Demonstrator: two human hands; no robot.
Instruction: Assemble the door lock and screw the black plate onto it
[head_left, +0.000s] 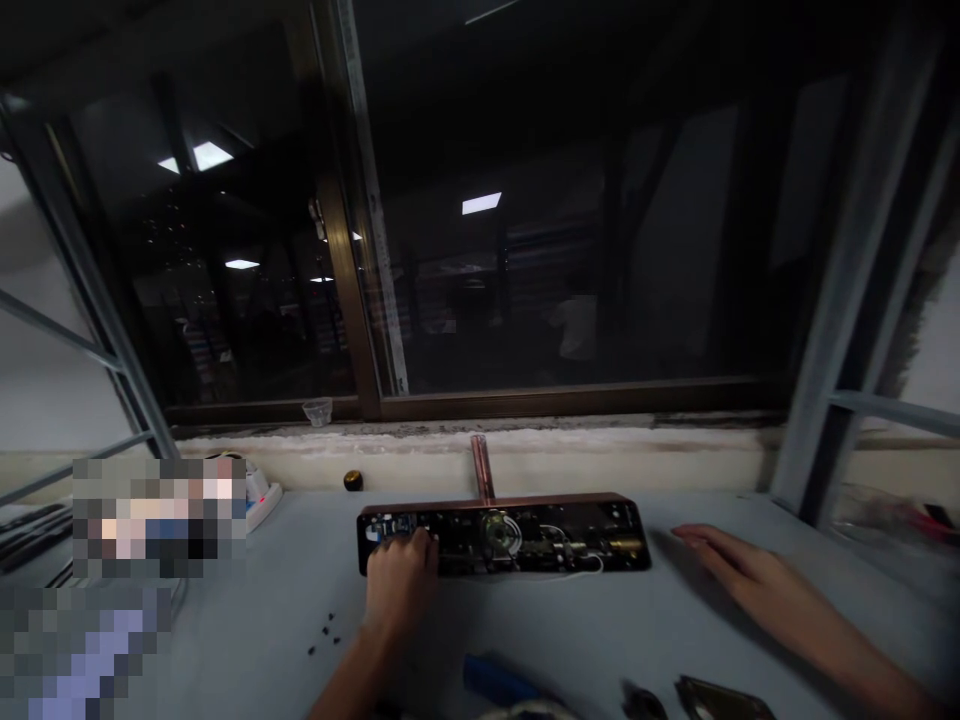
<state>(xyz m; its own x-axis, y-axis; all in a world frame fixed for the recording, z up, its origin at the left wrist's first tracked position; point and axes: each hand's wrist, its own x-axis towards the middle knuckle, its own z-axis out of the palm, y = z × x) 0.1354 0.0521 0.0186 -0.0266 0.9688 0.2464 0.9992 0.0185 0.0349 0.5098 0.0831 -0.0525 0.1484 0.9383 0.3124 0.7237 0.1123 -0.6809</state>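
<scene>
A long black housing [525,545] with copper-coloured edging lies on the grey table, its inside of circuit boards, wires and a round middle part facing me. Behind it a copper-coloured tube [482,468] sticks up. My left hand [401,570] is at the housing's left end, fingers curled down beside a blue circuit board [397,523]; what the fingertips grip is hidden. To the right of the housing, apart from it, my right hand [724,560] hovers or rests with its fingers stretched out, holding nothing. A thin white wire [555,577] runs along the housing's front edge.
Several small black screws [326,631] lie at the front left. A blue-handled tool [499,680] and a dark flat part [724,698] sit at the near edge. Further back are a gold-black round knob [352,481], a white power strip [262,507] and a clear cup [318,411].
</scene>
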